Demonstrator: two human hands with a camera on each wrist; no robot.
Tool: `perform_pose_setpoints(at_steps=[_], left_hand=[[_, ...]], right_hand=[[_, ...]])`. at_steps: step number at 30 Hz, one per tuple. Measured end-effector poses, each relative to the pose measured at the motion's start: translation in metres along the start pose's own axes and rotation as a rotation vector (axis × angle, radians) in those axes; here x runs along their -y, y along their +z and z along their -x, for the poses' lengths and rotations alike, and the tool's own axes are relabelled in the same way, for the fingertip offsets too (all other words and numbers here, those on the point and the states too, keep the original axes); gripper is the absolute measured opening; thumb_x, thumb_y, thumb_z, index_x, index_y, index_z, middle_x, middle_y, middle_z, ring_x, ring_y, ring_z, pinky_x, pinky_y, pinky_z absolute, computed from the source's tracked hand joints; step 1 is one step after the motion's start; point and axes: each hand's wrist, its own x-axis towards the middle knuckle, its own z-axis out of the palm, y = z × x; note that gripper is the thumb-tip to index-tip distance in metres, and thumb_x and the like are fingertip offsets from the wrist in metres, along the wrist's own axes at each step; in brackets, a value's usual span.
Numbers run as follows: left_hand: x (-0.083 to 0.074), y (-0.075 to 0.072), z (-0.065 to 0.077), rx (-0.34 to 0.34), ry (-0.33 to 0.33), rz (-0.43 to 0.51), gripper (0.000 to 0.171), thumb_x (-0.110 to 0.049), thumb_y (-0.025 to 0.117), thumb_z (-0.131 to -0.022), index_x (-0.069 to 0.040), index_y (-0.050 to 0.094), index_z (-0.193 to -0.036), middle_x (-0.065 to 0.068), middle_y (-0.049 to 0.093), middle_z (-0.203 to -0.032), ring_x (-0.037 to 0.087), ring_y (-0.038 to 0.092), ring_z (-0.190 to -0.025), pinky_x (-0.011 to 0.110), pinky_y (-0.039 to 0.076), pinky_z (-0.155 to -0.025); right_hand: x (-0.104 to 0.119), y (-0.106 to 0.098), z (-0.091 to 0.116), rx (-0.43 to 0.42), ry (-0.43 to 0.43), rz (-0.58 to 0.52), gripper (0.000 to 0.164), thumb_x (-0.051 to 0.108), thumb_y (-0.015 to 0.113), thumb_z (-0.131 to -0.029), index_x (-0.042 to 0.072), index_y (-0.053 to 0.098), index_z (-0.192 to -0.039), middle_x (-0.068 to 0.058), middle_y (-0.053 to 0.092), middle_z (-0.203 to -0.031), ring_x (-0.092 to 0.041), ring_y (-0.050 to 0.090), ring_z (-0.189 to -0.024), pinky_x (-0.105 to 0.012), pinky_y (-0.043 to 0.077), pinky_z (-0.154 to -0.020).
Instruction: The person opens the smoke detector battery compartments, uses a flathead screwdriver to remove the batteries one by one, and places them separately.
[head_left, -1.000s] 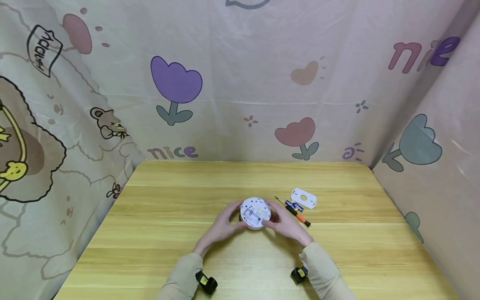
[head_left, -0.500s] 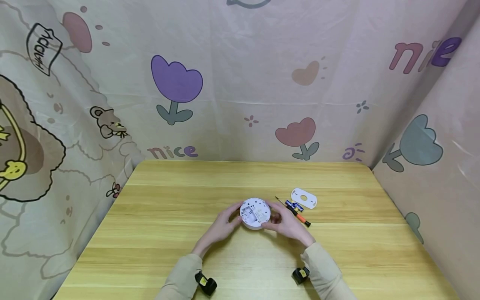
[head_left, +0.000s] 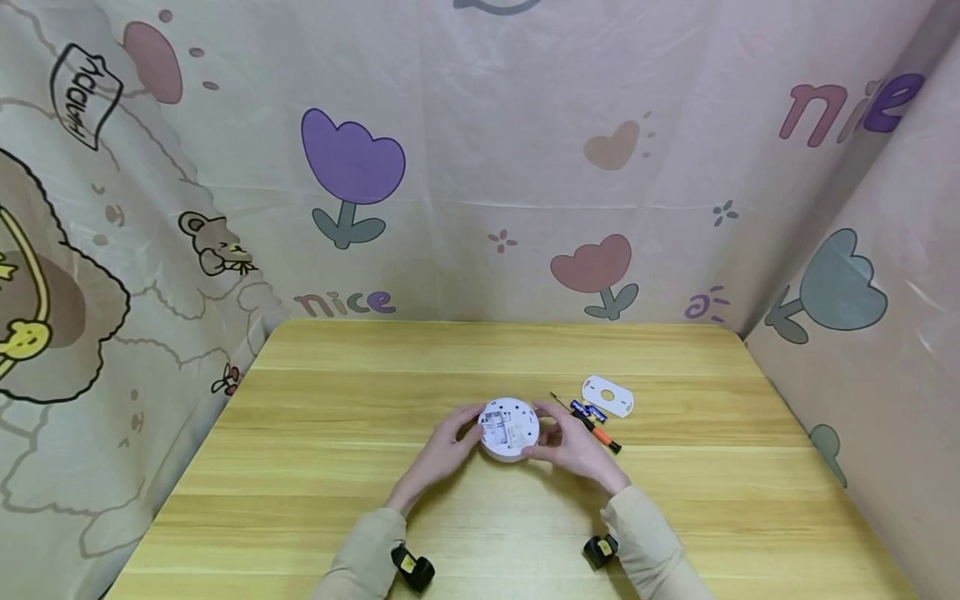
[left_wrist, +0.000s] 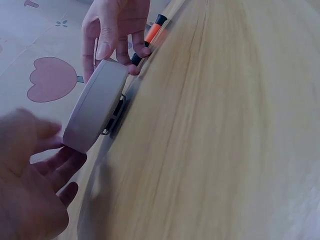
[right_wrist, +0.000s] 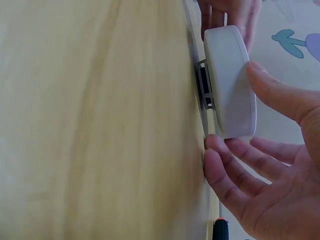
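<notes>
A round white smoke alarm (head_left: 510, 429) is held back side up over the middle of the table, its battery recess and a printed label showing. My left hand (head_left: 450, 442) grips its left edge between thumb and fingers. On the opposite edge my right hand (head_left: 573, 446) holds it the same way, thumb at the near rim. Both wrist views show the alarm's plain side wall (left_wrist: 97, 102) and a dark slotted part (right_wrist: 205, 85) projecting from its underside, close over the wood.
Right of the alarm lie a screwdriver (head_left: 600, 435) with an orange and black handle, blue batteries (head_left: 588, 411) and a white oval mounting plate (head_left: 607, 396). Printed cloth (head_left: 465, 167) hangs behind the wooden table (head_left: 360, 358). Black devices (head_left: 412, 568) sit at both wrists.
The smoke alarm has turned clockwise between my hands, its battery recess moving toward the left side. My left thumb has shifted up along the rim. The items on the table stay put.
</notes>
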Motion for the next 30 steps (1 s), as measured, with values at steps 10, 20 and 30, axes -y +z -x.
perform_pose_setpoints(at_steps=[10,20,30], left_hand=[[-0.0007,-0.0012,0.0013,0.105,-0.011,0.025,0.097,-0.033,0.086,-0.078,0.003,0.035,-0.153,0.025,0.037,-0.159,0.043,0.038,-0.147,0.06,0.029,-0.122],[0.0,-0.0033,0.0017,0.13,-0.027,0.021,0.098,-0.034,0.084,-0.081,0.002,0.031,-0.155,0.025,0.034,-0.16,0.042,0.033,-0.149,0.059,0.026,-0.124],[-0.0017,-0.0047,0.0018,0.144,-0.04,0.022,0.098,-0.033,0.084,-0.081,0.001,0.03,-0.156,0.023,0.034,-0.161,0.04,0.031,-0.151,0.057,0.024,-0.125]], right_hand=[[0.0045,0.0072,-0.0025,-0.013,-0.017,0.041,0.074,0.033,0.085,-0.079,0.007,0.054,-0.141,-0.011,0.066,-0.128,-0.01,0.06,-0.076,-0.02,0.052,-0.066],[0.0046,0.009,-0.0025,-0.032,-0.04,0.033,0.071,0.029,0.086,-0.079,0.004,0.056,-0.139,-0.014,0.068,-0.123,-0.009,0.059,-0.07,-0.02,0.052,-0.061],[0.0046,0.0081,-0.0019,-0.007,-0.037,0.02,0.071,0.029,0.085,-0.08,0.008,0.054,-0.142,-0.011,0.066,-0.129,-0.011,0.061,-0.073,-0.02,0.053,-0.065]])
